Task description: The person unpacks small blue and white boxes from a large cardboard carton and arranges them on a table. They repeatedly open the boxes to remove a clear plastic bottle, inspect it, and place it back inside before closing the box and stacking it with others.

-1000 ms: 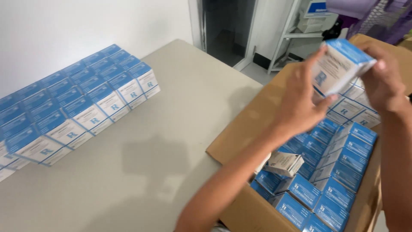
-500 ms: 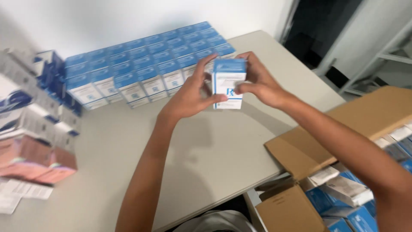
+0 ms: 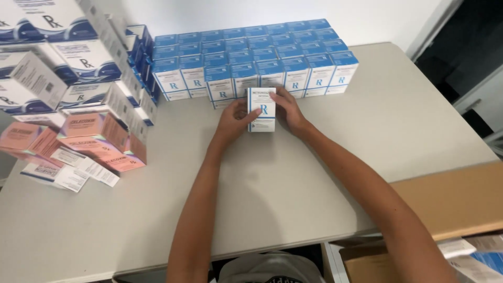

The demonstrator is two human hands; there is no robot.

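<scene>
Far left, stack: white and blue cartons (image 3: 57,57) piled unevenly, some tilted, at the table's left edge.
Below the stack: pink cartons (image 3: 89,139) lying askew, with folded paper leaflets (image 3: 68,175) flat on the table just in front of them.
Table (image 3: 157,225): pale grey top, carrying everything listed here.
Back rows: blue and white boxes (image 3: 251,57) standing upright in tidy rows against the white wall, blue tops up, front faces toward the camera.
Left hand (image 3: 230,123): fingers curled round the left side of a single box, thumb on its front face; hand closed on it.
Single box (image 3: 261,109): white with blue bands, upright, standing on the table just in front of the middle of the front row, touching or nearly touching it; held between both hands.
Right hand (image 3: 289,110): fingers wrapped on the right side and top corner of the same box; hand closed on it.
Right edge, low: brown cardboard flap (image 3: 450,202) past the table's edge, with more blue cartons (image 3: 487,262) partly visible below it.
</scene>
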